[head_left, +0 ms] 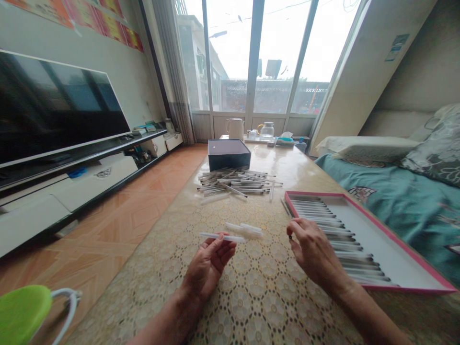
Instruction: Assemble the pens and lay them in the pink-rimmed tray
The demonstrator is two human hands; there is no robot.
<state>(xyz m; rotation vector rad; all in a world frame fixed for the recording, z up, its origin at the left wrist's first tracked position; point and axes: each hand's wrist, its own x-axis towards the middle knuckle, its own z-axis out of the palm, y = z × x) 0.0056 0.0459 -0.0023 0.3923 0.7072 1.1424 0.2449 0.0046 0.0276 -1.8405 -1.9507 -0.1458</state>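
Note:
My left hand (pixel 212 258) pinches a slim whitish pen barrel (pixel 230 237) between thumb and fingers, held nearly level above the table. In the fingertips of my right hand (pixel 311 244) is a small black piece (pixel 290 236), perhaps a pen's end plug; its exact kind is too small to tell. Just beyond my left hand lie a few clear-white caps or tubes (pixel 251 229) on the patterned cloth. Beside my right hand, a pink-rimmed box tray (pixel 391 239) holds a row of pens (pixel 355 261) with dark ends, partly covered by that hand and forearm.
Farther up the table (pixel 247 306), a loose heap of pens (pixel 235 184) lies against a dark open box (pixel 229 160). A kettle (pixel 235 128), a glass jug (pixel 267 130) and a tissue pack (pixel 285 139) stand at the far end. A green stool (pixel 23 314) is at lower left.

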